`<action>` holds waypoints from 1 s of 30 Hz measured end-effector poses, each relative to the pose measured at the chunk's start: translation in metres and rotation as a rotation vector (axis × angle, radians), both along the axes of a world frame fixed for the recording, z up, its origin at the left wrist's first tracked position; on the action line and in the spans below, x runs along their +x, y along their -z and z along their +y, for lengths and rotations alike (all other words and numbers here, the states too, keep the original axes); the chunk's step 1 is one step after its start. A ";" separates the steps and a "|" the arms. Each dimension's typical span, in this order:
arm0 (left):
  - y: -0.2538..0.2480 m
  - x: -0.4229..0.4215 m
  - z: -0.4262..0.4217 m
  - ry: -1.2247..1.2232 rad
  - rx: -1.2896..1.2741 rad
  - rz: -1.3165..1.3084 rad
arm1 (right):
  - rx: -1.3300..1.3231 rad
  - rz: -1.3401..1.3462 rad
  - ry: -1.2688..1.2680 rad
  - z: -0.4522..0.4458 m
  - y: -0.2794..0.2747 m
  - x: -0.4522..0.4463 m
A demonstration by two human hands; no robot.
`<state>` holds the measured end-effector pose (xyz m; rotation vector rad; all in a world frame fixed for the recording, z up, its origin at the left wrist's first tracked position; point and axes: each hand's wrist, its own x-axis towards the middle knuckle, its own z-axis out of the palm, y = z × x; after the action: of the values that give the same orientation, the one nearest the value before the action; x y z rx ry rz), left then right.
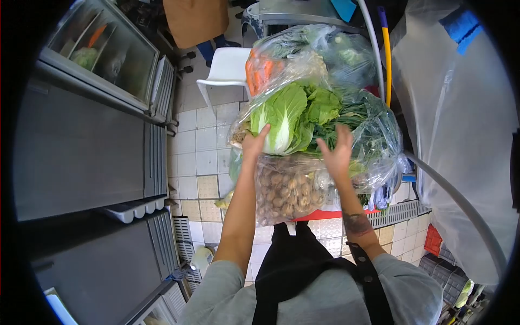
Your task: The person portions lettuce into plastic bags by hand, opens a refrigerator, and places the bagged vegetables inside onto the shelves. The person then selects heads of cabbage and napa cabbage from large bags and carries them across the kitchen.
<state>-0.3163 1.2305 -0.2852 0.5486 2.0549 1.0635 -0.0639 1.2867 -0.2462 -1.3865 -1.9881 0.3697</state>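
Observation:
A pale green napa cabbage (281, 119) lies on top of a heap of bagged vegetables, its white stem end toward me. My left hand (254, 142) grips its lower left side, thumb against the white stem; the other fingers are mostly hidden. To the right, my right hand (338, 154) is open, fingers apart and slightly blurred, above dark leafy greens (355, 122) and clear plastic. Below both hands sits a clear bag of brown, round produce (287, 189), whose kind I cannot make out. Another leafy green head (323, 105) touches the cabbage's right side.
Bagged carrots (262, 70) and more bagged greens (346, 54) are at the far end of the heap. A white chair (227, 65) stands beyond, near a person in a brown apron (196, 19). Steel fridges (86, 146) line the left; plastic sheeting (460, 108) hangs right.

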 end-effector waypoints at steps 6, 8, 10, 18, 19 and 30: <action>0.014 -0.020 0.005 0.134 -0.004 -0.227 | -1.046 0.696 0.099 0.002 0.052 -0.065; 0.011 -0.014 0.005 0.208 -0.025 -0.219 | -0.870 0.687 0.125 0.005 0.061 -0.082; -0.005 0.004 -0.004 0.294 -0.029 -0.150 | -0.916 0.713 0.130 0.003 0.052 -0.076; -0.058 0.108 -0.055 0.370 0.271 0.056 | -1.171 1.048 -0.238 -0.016 0.076 0.026; -0.067 0.131 -0.068 0.359 0.313 0.100 | -1.235 1.107 -0.207 -0.025 0.078 0.049; -0.029 0.194 -0.171 0.029 0.340 -0.949 | -1.369 1.285 0.044 -0.150 0.089 0.208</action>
<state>-0.1228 1.0598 -0.2562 0.1597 1.0445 1.3255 0.1445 1.1365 -0.3347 -1.1861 -0.4499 2.1659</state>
